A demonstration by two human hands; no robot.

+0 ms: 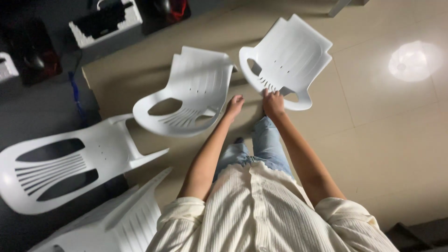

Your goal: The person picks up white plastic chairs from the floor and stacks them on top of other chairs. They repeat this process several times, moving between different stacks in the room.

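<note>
My right hand (273, 103) grips the back rim of a white plastic chair (291, 56) that stands on the beige tiled floor ahead of me. My left hand (234, 105) rests with curled fingers at the back edge of a second white plastic chair (196, 88), just left of the first; whether it holds the rim I cannot tell. Both arms reach down from a cream ribbed shirt, above blue jeans.
Another white chair (60, 163) lies tipped at the left, with one more white chair (116, 224) at the bottom left. A white crate (107, 21) and dark items sit at the top left. A bright light reflection (413, 60) marks the floor at right.
</note>
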